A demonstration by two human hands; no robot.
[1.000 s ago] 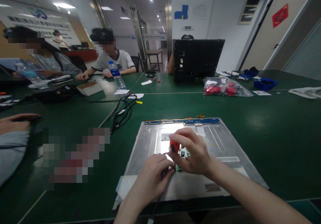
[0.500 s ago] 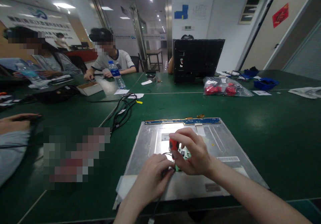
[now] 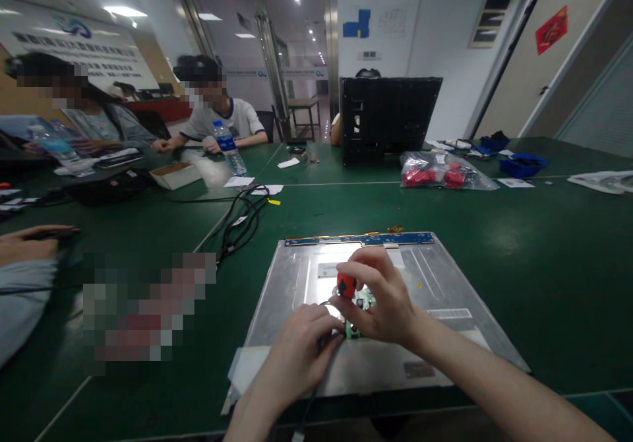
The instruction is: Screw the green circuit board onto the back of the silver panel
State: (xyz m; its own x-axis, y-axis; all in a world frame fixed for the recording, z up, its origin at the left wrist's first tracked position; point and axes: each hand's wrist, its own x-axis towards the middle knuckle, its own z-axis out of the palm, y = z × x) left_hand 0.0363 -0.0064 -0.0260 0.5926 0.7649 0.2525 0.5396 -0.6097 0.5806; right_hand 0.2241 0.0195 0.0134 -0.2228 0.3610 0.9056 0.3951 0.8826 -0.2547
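A silver metal-backed display panel (image 3: 291, 277) lies flat on the green table in front of me, with a narrow blue circuit strip (image 3: 326, 239) along its far edge. My right hand (image 3: 383, 300) grips the short red-and-black handle of a screwdriver (image 3: 347, 285) between thumb and fingers. It stands roughly upright over a small green circuit board (image 3: 364, 301), partly covered by my hands. Beside the screwdriver's lower end, my left hand (image 3: 306, 346) is closed on a black cable (image 3: 311, 402), which trails down past the panel's near edge. The screwdriver's tip is hard to make out.
Black cables (image 3: 242, 224) lie coiled left of the panel. Beyond it are a black monitor (image 3: 390, 119), a plastic bag with red items (image 3: 445, 171) and a water bottle (image 3: 227, 146). Another person's hand (image 3: 30, 247) rests at the left; other people sit across the table.
My right hand's fingers and thumb have shifted around the screwdriver handle, which shows a different turn and sits slightly to the right. My left hand and the panel stay in place.
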